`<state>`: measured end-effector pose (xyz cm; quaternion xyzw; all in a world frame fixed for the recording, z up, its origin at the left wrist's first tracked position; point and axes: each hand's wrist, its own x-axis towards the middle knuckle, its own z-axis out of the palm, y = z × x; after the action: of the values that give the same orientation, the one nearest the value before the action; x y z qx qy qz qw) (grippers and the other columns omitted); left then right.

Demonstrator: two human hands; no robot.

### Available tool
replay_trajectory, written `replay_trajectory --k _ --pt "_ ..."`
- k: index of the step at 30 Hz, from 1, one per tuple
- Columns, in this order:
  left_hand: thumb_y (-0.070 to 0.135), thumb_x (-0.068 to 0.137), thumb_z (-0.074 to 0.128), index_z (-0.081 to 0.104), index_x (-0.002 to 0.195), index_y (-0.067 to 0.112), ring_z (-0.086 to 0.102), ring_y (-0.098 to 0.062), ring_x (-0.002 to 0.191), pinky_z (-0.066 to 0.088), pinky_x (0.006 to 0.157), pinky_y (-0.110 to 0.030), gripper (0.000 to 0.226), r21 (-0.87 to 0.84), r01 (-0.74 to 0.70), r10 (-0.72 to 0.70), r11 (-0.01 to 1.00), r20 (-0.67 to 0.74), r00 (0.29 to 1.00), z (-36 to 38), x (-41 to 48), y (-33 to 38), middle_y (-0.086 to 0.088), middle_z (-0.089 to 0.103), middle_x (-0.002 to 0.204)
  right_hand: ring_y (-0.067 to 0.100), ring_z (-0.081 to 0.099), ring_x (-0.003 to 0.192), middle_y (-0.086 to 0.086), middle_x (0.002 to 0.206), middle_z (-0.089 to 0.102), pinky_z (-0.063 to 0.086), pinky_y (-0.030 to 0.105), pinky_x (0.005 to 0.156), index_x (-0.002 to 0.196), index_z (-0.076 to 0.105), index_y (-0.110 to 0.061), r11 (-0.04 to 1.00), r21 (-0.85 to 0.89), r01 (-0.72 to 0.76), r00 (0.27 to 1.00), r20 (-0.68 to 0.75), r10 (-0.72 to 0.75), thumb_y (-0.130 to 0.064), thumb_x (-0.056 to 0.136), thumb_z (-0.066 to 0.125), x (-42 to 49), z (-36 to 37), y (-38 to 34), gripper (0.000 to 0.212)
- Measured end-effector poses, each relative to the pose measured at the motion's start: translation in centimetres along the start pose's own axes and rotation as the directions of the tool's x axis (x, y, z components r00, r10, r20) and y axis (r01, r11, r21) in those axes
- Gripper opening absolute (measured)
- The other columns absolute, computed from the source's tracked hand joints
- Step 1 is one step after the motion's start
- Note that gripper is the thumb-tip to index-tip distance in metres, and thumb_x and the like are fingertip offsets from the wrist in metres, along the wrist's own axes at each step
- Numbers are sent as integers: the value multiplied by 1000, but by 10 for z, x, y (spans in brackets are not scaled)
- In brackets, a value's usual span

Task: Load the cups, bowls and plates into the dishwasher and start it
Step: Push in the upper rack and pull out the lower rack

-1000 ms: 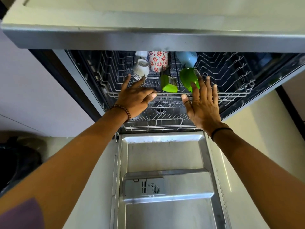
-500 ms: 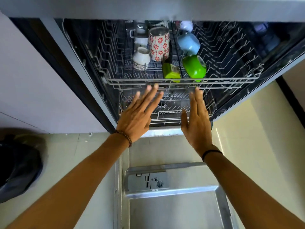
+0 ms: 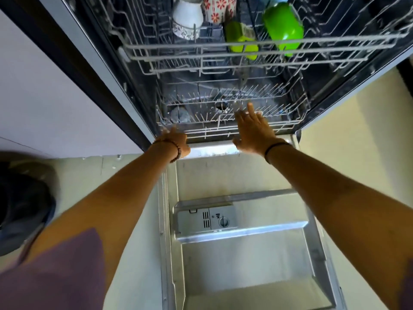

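The dishwasher stands open with its door [image 3: 245, 265] folded flat below me. Its upper rack [image 3: 245, 44] is pushed inside and carries a round green cup [image 3: 283, 23], a square green cup [image 3: 240, 39], a white cup [image 3: 186, 16] and a red-flowered mug [image 3: 219, 7], all upturned. The lower rack [image 3: 288, 126] sits inside and shows only bare wire prongs. My left hand [image 3: 175, 139] is at that rack's front left rail with its fingers curled down over it. My right hand [image 3: 252, 128] reaches over the front rail, fingers spread and apart.
A detergent dispenser [image 3: 205, 220] sits on the inner face of the door. A pale cabinet panel [image 3: 44, 97] flanks the machine on the left. A dark bag-like object [image 3: 22, 209] lies on the floor at left. Pale floor shows to the right of the door.
Both hands have dropped from the upper rack's front to the lower rack's front rail. The upper rack with the cups has gone back inside. My view has tilted down and moved closer.
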<state>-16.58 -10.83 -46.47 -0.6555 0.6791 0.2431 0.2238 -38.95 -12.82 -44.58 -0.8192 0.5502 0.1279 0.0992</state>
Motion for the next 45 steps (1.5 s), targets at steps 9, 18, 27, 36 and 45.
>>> replay_trajectory --k 9,18,27,36,45 --pt "23 93 54 38 140 10 30 -29 139 34 112 -39 52 13 -114 114 993 -228 967 74 -37 -9 -13 32 149 34 1 151 20 163 3 17 45 122 155 15 -7 994 108 3 1000 -9 -2 -32 88 68 -45 60 -16 89" --pt "21 96 49 -5 152 10 -7 -24 148 4 121 -39 79 -64 -97 85 993 -163 983 31 23 -16 -8 -10 161 31 -4 151 14 164 -4 8 46 122 156 -1 -10 998 56 23 996 -82 -19 -27 88 67 20 33 -21 98" --pt "25 89 60 23 150 18 22 -32 144 27 116 -46 72 -83 -111 95 990 -169 981 51 4 -14 -3 18 159 28 33 140 12 148 40 21 44 120 149 30 -9 970 208 -124 980 -125 152 -19 88 64 -3 38 -46 71" --pt "28 90 59 41 142 24 46 -30 130 47 102 -44 55 -192 -126 128 973 -2 992 105 -81 -2 -3 43 147 31 43 129 14 138 49 31 40 110 135 47 -7 970 202 -133 991 9 134 -33 103 43 -102 58 -62 42" --pt "26 95 51 42 143 26 38 -25 138 32 115 -40 49 -201 -178 214 963 173 961 177 -177 25 3 22 158 27 58 111 7 114 67 37 39 100 117 63 -11 954 233 -189 977 137 161 -36 102 41 -227 96 -86 36"
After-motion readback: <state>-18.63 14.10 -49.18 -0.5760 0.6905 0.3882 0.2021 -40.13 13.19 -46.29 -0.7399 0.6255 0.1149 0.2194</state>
